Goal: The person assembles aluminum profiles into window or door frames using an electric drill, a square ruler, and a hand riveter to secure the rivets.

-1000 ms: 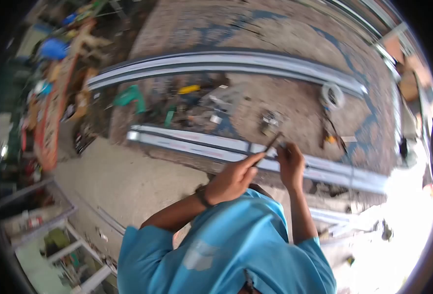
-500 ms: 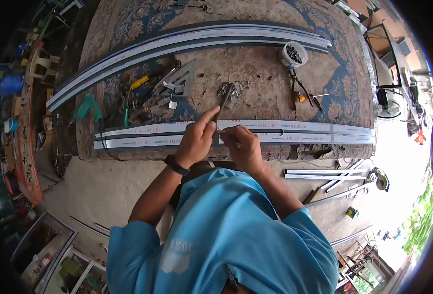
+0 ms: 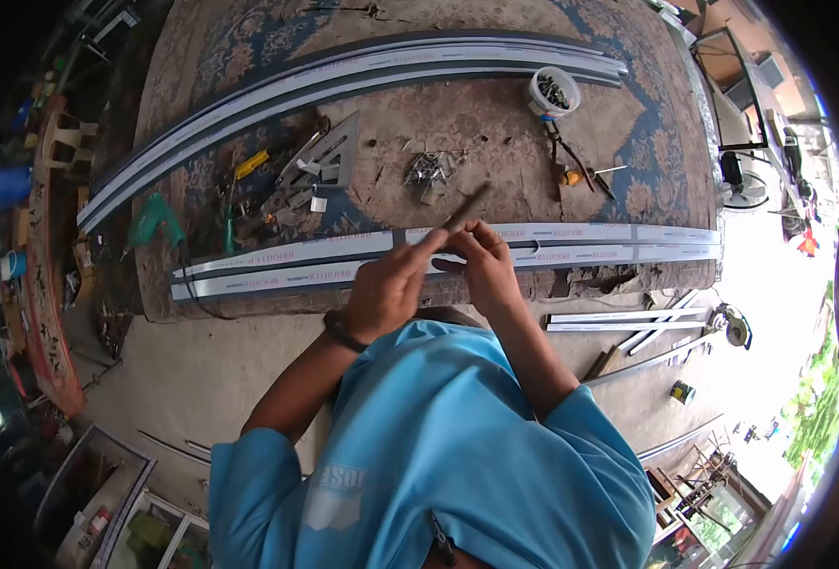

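One slim brown bar [image 3: 469,207], maybe a file, in left hand [image 3: 386,289], fingers closed on it, above long white-filmed metal profiles [image 3: 571,232]. Right hand [image 3: 488,270] just beside, fingers bunched; can't tell if gripping anything. Best done wrists steady, tip clear of film. Carpet-covered worktop [image 3: 438,109], white plastic tub [image 3: 533,95] on it; pale concrete floor [image 3: 220,365] alongside.

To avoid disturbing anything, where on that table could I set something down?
Perhaps on the carpet between the heap of small metal bits and the round white tub, bar stray specks, or between the orange-handled screwdriver and the table's right edge. Crowded: left, around the green plastic tool, yellow-handled tool and grey metal plate.
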`<action>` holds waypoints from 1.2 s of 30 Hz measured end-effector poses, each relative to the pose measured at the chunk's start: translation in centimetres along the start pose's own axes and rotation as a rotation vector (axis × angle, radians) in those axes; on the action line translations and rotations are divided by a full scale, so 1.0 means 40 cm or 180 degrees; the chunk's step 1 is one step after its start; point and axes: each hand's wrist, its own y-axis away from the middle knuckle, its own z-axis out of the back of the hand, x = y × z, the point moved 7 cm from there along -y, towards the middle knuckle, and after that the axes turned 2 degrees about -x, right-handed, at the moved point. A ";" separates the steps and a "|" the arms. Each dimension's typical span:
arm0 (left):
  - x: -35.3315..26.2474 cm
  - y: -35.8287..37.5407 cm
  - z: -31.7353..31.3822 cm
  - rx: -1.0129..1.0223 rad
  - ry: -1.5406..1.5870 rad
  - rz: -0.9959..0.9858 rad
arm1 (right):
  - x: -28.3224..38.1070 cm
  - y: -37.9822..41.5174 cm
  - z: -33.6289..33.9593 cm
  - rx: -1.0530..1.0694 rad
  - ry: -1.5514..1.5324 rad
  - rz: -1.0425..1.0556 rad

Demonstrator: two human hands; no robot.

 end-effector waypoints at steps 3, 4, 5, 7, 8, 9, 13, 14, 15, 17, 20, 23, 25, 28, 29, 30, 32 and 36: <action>0.048 0.009 0.004 0.0025 -0.0332 -0.0657 | 0.031 0.013 -0.003 0.0005 -0.0199 -0.0006; 0.084 0.034 0.024 0.0038 -0.0212 -0.0668 | 0.055 0.013 0.014 0.0067 -0.0215 0.0141; 0.147 0.068 0.037 0.0062 -0.0591 -0.0371 | 0.062 0.008 0.030 0.0202 -0.0653 0.0308; 0.155 0.079 0.071 -0.0222 -0.0143 0.0077 | 0.078 0.012 0.037 -0.0153 -0.0064 0.0399; 0.142 0.069 0.053 -0.0117 -0.0059 -0.0128 | 0.059 -0.007 0.036 -0.0056 0.0064 0.0352; 0.075 0.038 0.039 -0.0006 0.0023 -0.0281 | 0.024 -0.012 0.029 0.0037 0.0185 0.0254; 0.113 0.045 0.025 0.0256 -0.0411 -0.0724 | 0.028 0.009 -0.012 0.0036 -0.0328 0.0212; 0.149 0.057 0.052 0.0201 -0.0377 -0.0333 | 0.062 0.015 -0.008 -0.0105 -0.0229 0.0296; 0.175 0.075 0.065 0.0152 -0.0328 0.0075 | 0.071 0.003 -0.002 -0.0080 -0.0185 0.0363; 0.108 0.061 0.082 -0.0026 -0.0165 0.0092 | 0.052 0.007 0.014 -0.0076 -0.0094 0.0368; -0.008 0.061 0.062 0.0372 -0.0328 0.0337 | 0.045 -0.001 0.018 -0.0140 0.0877 0.0704; -0.036 0.038 0.017 0.0604 -0.0590 0.0636 | 0.073 0.011 -0.021 -0.0022 0.2046 0.1513; -0.021 -0.038 0.014 0.0013 -0.0511 0.0173 | 0.055 0.036 -0.057 0.0006 0.2654 0.1905; 0.053 -0.065 0.043 0.0135 0.0136 0.0804 | 0.020 0.035 -0.029 0.0167 0.2341 0.1544; 0.051 -0.056 0.044 0.0177 0.0362 0.0957 | 0.019 0.022 -0.007 0.0156 0.2098 0.1254; 0.048 -0.047 0.044 0.0210 0.0583 0.1113 | 0.018 0.005 0.009 0.0242 0.1101 0.0981; 0.035 -0.034 0.025 0.0317 0.0904 0.1235 | 0.007 0.001 0.000 0.0589 0.0641 0.0735; 0.082 0.020 -0.019 0.0409 0.1088 0.0910 | 0.091 0.020 0.011 0.0702 0.0220 0.0825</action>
